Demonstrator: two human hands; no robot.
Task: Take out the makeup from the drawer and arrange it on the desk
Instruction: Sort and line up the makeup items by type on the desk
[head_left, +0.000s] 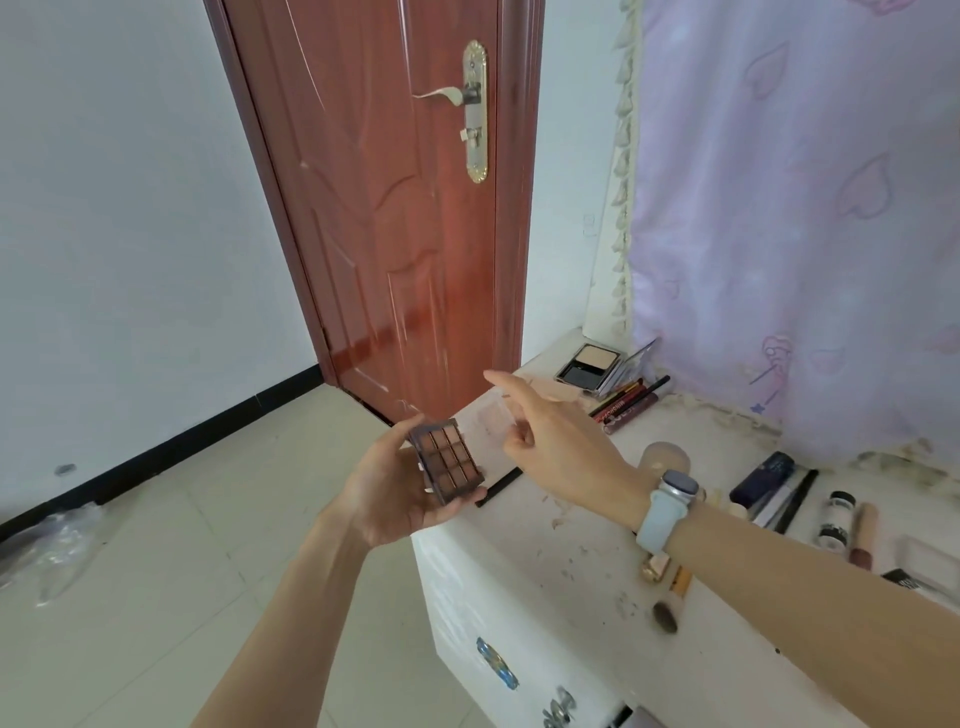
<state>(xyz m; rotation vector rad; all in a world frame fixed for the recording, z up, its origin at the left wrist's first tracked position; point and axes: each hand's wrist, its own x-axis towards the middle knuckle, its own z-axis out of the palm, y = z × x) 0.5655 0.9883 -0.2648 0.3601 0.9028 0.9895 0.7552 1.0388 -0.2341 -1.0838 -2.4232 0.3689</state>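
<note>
Left hand (395, 488) cradles eyeshadow palette (447, 460); right hand (550, 441) open.
Light, rigid, pans fragile; hold by edges, keep level.

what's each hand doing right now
Left hand: holds the small rectangular eyeshadow palette with brown pans.
Right hand: open, holds nothing, index finger extended over the white desk.

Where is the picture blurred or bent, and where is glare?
Head view: the right hand is slightly motion-blurred; the wide lens bends the door frame; daylight gives a soft sheen on the door's lower panel; the eyeshadow palette stays fairly sharp.
</note>
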